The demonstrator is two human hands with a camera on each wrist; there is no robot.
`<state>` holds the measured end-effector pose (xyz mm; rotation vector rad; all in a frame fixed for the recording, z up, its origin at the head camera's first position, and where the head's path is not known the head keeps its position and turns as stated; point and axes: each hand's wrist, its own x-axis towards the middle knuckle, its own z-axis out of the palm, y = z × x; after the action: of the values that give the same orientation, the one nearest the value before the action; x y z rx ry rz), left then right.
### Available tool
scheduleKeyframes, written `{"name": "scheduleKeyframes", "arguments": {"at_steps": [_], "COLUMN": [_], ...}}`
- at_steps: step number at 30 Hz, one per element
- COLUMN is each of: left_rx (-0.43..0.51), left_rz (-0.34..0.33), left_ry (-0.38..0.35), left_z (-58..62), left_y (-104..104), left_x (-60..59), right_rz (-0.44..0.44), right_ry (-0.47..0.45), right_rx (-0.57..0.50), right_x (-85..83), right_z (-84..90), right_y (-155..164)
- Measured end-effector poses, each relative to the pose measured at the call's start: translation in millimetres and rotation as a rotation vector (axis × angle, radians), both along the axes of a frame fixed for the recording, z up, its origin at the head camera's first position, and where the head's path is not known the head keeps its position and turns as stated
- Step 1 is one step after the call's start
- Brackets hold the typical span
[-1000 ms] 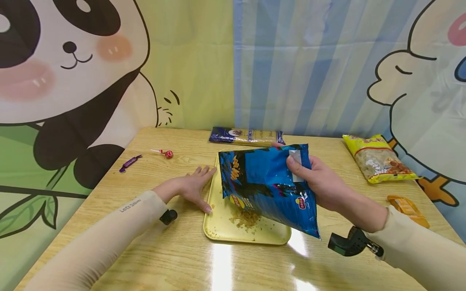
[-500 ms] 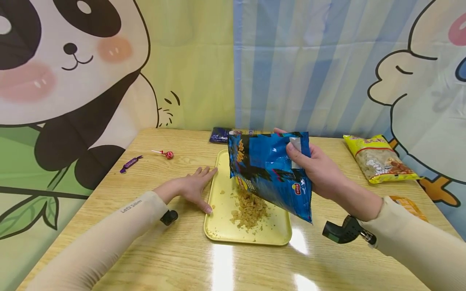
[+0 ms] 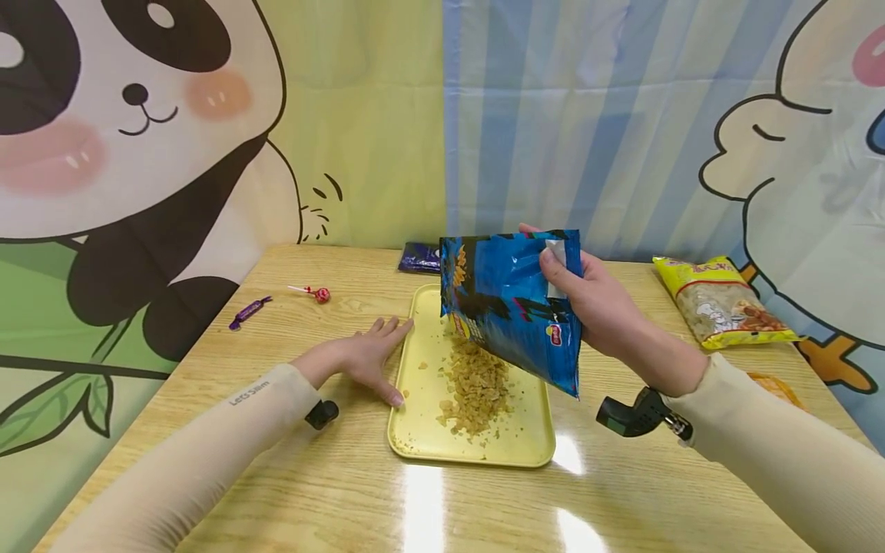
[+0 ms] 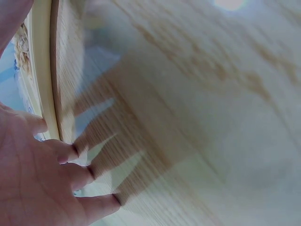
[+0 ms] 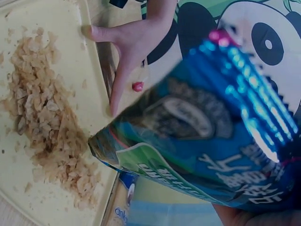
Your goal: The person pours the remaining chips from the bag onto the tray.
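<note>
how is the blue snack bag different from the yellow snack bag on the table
The blue snack bag is held in the air by the right hand, tipped mouth-down over the yellow tray; the yellow snack bag lies flat on the table, untouched. The blue one is open, crumbs heaped beneath it; the yellow one looks full. Both are glossy printed packets.

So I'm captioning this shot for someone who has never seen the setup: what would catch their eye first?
Most striking is the blue snack bag, tipped mouth-down over the middle of the table and gripped by the right hand. Below it a heap of pale flakes lies on the yellow tray. The left hand rests flat against the tray's left rim.
</note>
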<state>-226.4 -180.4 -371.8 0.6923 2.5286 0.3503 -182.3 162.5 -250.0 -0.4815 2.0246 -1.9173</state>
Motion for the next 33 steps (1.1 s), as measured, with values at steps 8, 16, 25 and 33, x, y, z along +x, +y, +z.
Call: {"name": "scheduleKeyframes", "arguments": {"at_steps": [8,16,25,33], "left_rx": [0.001,-0.002,-0.002,-0.010], "left_rz": [0.001,0.007,0.006,0.006], "left_ry": [-0.006,-0.009,-0.018,-0.011], "left_z": [0.8,3.2,1.8,-0.2], "left_y": [0.1,1.4,0.4,0.0], "left_x": [0.0,1.6,1.4,0.9], "right_rz": [-0.061,-0.128,-0.153,-0.117], "right_ry": [0.021,0.061,0.043,0.070], "right_rx": [-0.006,0.011,0.047,0.065], "right_x": [-13.2,-28.7,-39.6,-44.7], "right_z": [-3.0,-6.3,-5.3,-3.8], "right_y": [-4.4,-11.8,-19.1,-24.4]}}
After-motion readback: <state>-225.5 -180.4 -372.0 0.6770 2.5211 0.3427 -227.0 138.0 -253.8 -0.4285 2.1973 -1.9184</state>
